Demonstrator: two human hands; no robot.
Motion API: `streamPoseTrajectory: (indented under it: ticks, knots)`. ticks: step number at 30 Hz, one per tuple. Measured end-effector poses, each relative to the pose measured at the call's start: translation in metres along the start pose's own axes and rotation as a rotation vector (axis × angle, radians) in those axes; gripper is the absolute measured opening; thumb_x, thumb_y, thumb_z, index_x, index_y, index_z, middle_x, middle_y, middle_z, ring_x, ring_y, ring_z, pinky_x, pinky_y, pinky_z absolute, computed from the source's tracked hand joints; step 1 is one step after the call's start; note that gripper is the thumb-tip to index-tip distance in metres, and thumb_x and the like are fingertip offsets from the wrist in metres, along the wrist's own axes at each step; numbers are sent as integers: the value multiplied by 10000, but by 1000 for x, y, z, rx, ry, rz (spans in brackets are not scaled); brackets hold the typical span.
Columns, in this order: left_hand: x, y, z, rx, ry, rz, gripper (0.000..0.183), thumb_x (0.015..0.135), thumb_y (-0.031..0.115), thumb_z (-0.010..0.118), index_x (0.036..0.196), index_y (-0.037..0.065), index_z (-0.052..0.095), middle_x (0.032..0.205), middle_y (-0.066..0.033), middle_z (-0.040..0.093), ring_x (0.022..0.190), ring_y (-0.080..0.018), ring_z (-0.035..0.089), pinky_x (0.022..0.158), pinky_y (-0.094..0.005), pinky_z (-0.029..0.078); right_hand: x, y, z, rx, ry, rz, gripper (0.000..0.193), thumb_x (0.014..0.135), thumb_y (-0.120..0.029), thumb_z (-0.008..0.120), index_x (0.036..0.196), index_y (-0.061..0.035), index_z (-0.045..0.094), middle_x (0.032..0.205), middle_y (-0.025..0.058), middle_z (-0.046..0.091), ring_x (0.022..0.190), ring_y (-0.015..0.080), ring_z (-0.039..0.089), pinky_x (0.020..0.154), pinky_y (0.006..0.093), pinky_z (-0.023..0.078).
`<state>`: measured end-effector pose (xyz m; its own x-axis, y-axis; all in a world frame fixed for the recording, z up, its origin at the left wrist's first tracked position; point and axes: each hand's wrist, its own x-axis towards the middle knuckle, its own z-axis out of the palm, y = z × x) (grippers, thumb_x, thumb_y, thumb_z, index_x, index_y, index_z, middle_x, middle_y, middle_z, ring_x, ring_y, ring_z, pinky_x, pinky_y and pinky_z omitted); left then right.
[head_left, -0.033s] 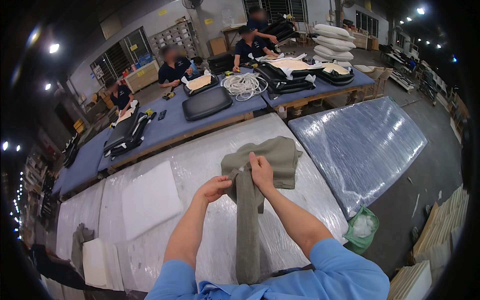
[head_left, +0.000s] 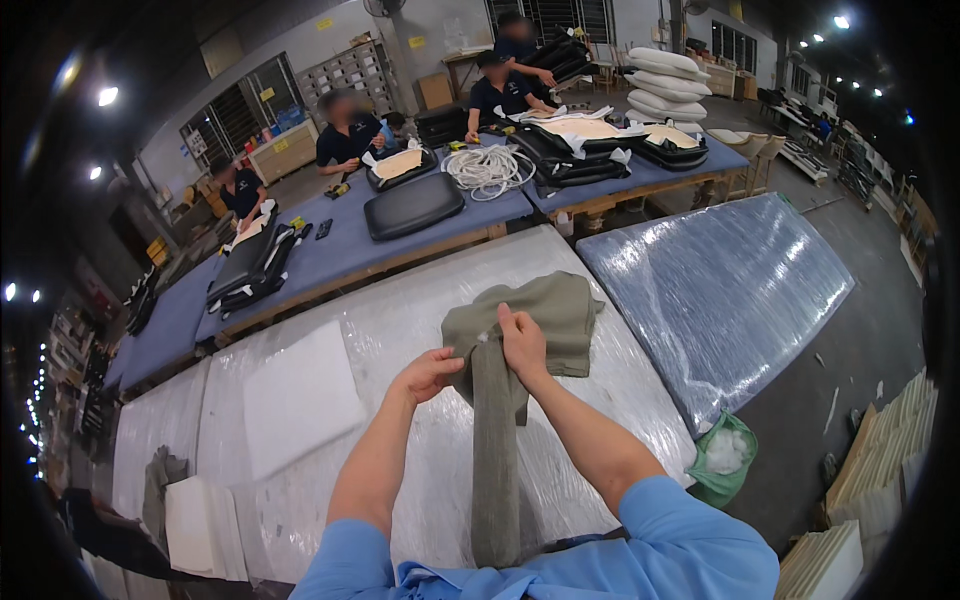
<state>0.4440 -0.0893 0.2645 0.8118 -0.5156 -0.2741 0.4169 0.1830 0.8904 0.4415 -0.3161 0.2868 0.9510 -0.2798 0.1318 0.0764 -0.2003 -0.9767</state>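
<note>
An olive-green fabric piece (head_left: 550, 320) lies spread on the plastic-covered table in front of me. From it a long, narrow, tube-like fabric part (head_left: 494, 460) runs down toward my body. My left hand (head_left: 430, 375) pinches the cloth at the left of the tube's far end. On the right side of that end, my right hand (head_left: 523, 343) grips the cloth with its thumb on top. A small white tuft (head_left: 485, 337) shows between the hands; whether it is filling, I cannot tell.
A white sheet (head_left: 305, 398) lies on the table to the left. At the right are a plastic-wrapped blue panel (head_left: 720, 290) and a green bag of white fluff (head_left: 725, 460). Several people work beyond at a blue table (head_left: 340, 235) with black cushions (head_left: 415, 207) and coiled white cord (head_left: 488, 172).
The fold of cloth by my left fingertips has shifted slightly, and the fingers with it. My right hand stays in place.
</note>
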Motion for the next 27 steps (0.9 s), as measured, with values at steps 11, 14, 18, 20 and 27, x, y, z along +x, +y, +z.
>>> streamPoseTrajectory:
  ticks: [11,14,18,20,27]
  knots:
    - [20,13,37,-96,-30,201,382,1018,311,629,1303,58,599,1247,-56,680,1158,-172,617,1018,-391,460,8,4,1,271,149,-144,536,1091,-414,489,778,22,492,664,82,480,657,157,420,639,379,419]
    - [29,14,46,-93,-51,201,419,1026,389,612,1295,67,611,1244,-50,676,1153,-173,612,1017,-380,456,9,2,-2,206,100,-77,598,1021,-497,595,733,22,522,630,65,488,638,142,445,632,375,425]
    - [30,11,35,21,32,130,519,1025,530,573,1245,66,652,1214,-48,678,1134,-172,604,1011,-355,455,5,-17,6,72,80,-42,618,900,-510,721,658,27,534,568,119,509,555,215,470,597,415,428]
    - [37,9,50,60,108,120,614,1002,608,568,1231,46,664,1191,-50,675,1109,-165,599,995,-342,455,14,-18,4,-32,122,-98,562,866,-461,731,645,24,554,578,161,538,541,276,497,591,438,435]
    - [50,-9,106,249,463,192,840,966,726,517,1123,-79,701,1087,-118,694,987,-193,629,889,-325,491,42,-1,-10,-300,100,-107,391,855,-353,684,680,-7,635,697,219,642,666,413,641,646,503,490]
